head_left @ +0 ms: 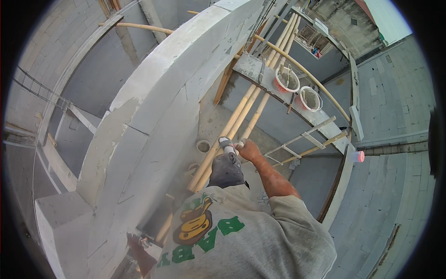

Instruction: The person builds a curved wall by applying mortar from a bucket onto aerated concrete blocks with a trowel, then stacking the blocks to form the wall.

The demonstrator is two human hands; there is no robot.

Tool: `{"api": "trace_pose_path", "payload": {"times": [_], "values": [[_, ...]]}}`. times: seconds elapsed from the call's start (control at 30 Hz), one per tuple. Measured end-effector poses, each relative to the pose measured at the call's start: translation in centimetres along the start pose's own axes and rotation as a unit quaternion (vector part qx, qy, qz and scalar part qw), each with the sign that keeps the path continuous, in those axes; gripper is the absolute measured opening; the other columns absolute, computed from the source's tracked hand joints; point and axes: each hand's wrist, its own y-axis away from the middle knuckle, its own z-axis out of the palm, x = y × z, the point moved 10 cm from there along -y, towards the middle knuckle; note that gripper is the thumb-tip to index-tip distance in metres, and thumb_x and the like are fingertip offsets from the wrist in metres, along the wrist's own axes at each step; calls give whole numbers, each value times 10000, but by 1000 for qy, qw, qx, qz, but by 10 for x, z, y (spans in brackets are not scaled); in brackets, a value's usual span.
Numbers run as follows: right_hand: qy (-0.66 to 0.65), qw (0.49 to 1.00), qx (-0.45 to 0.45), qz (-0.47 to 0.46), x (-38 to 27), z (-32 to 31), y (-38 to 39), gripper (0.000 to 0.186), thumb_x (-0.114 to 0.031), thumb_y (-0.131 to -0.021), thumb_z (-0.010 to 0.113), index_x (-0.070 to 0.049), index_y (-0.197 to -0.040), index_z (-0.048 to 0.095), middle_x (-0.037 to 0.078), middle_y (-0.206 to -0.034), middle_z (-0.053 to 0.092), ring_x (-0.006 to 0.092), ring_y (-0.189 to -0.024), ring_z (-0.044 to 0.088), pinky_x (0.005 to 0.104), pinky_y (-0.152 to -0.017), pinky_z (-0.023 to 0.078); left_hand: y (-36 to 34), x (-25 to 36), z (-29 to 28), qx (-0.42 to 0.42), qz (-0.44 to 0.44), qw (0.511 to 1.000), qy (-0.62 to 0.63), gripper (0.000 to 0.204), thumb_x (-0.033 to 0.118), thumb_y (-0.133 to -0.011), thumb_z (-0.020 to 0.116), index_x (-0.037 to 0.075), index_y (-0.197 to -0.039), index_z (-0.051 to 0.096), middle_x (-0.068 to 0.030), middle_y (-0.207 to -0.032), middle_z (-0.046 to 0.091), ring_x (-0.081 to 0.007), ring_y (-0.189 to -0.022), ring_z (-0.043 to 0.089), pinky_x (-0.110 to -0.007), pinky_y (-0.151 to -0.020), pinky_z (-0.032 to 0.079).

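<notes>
My right hand point(247, 149) is closed beside my foot point(227, 145), at the bamboo poles point(239, 114); what lies in its fingers is pale and hard to make out. My left hand point(136, 245) is at the lower left by the pale block wall point(158, 111), hazy and partly hidden by my grey shirt, so its fingers and anything in them are unclear. The poles slope from beneath me up to a concrete ledge point(251, 69).
Two mortar buckets point(309, 98) stand on the ledge. A wooden ladder-like frame point(310, 138) is at the right, with a pink container point(358, 156) nearby on the wall edge. A long bamboo pole point(320, 84) arches past the buckets. A bucket point(203, 146) sits far below.
</notes>
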Motion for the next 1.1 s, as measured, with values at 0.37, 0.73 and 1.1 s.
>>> {"api": "trace_pose_path", "payload": {"times": [0.37, 0.73, 1.1], "values": [[29, 997, -43, 62, 172, -110, -159, 554, -465, -856, 551, 38, -1074, 628, 297, -1101, 601, 410, -1094, 560, 440, -937, 437, 270, 106, 549, -353, 319, 792, -384, 486, 372, -916, 541, 59, -1288, 544, -87, -1136, 634, -206, -1095, 570, -334, -963, 375], [-41, 978, -19, 202, 281, -178, -202, 517, -438, -835, 600, 31, -1046, 644, 275, -1066, 626, 409, -1081, 570, 433, -916, 449, 279, 132, 739, -322, 291, 781, -448, 398, 323, -901, 583, 43, -1183, 598, -85, -1051, 656, -175, -962, 601, -299, -814, 403], [29, 998, -52, -35, 212, -287, -589, 441, -383, -834, 594, 5, -1041, 633, 255, -1039, 632, 400, -1006, 602, 457, -881, 474, 262, 14, 964, -375, 338, 720, -477, 343, 349, -887, 596, 56, -1058, 645, -57, -919, 663, -174, -836, 629, -307, -748, 477]]}}
